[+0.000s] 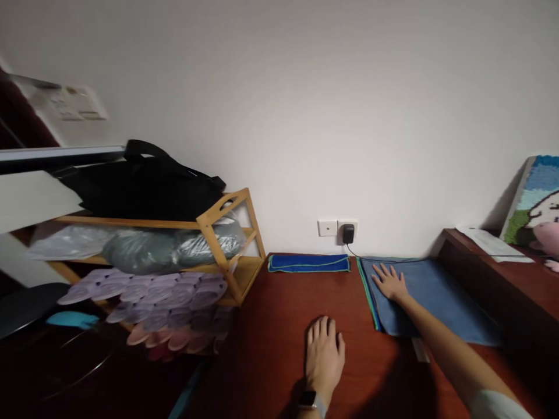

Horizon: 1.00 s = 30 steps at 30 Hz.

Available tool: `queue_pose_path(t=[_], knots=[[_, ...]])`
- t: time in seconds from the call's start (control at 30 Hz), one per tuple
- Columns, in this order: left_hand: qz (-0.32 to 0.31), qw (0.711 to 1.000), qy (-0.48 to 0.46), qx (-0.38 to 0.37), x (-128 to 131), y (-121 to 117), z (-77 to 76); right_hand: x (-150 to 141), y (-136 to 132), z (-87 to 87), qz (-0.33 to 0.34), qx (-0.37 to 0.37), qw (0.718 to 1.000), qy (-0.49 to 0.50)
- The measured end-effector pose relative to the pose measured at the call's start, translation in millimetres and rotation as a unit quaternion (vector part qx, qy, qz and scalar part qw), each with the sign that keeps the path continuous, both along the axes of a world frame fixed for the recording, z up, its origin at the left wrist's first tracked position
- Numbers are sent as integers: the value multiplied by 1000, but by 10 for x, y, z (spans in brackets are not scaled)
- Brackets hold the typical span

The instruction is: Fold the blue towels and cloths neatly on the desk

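Blue-grey cloth point(441, 299) lying spread on red-brown tabletop point(271, 326), near wall point(279, 116). Right hand point(391, 285) resting palm down on cloth's left part, fingers spread, gripping nothing; step in hand seemingly flattening or steadying. Left hand point(324, 355) lying loosely open on bare wood, holding nothing. Folded blue cloth point(310, 263) lying by wall. Cord point(384, 261) crossing spread cloth's far edge; any shift of cloth calling for care there.

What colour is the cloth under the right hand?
The cloth is greyish blue, clearest in the head view.
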State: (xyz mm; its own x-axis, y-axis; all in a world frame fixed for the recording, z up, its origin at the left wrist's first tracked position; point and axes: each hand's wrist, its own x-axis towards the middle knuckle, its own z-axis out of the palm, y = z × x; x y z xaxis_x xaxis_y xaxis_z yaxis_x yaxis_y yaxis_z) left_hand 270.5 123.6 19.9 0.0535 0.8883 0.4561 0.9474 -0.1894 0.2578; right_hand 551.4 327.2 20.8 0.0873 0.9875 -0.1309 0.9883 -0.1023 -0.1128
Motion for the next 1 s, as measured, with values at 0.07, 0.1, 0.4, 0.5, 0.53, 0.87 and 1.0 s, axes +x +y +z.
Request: queue_pose_path(t=[0.07, 0.1, 0.4, 0.5, 0.53, 0.87, 1.0], knots=[[-1, 1000, -12, -8, -7, -13, -27, -6, 48, 20, -12, -6, 1000, -1], [-3, 1000, -17, -12, -11, -16, -48, -58, 43, 23, -24, 8, 1000, -5], [-2, 999, -51, -9, -5, 11, -226, -1397, 91, 174, 189, 183, 964, 29], [0, 998, -62, -25, -7, 13, -227, -1666, 177, 229, 132, 137, 981, 24], [-2, 997, -69, -27, -13, 14, -215, -1728, 142, 236, 125, 135, 983, 22], [40, 952, -301, 48, -257, -55, 160, -1915, -1928, -43, 199, 208, 954, 82], [6, 952, -302, 54, -274, -530, -50, -1746, -2761, -327, 164, 221, 926, 257]])
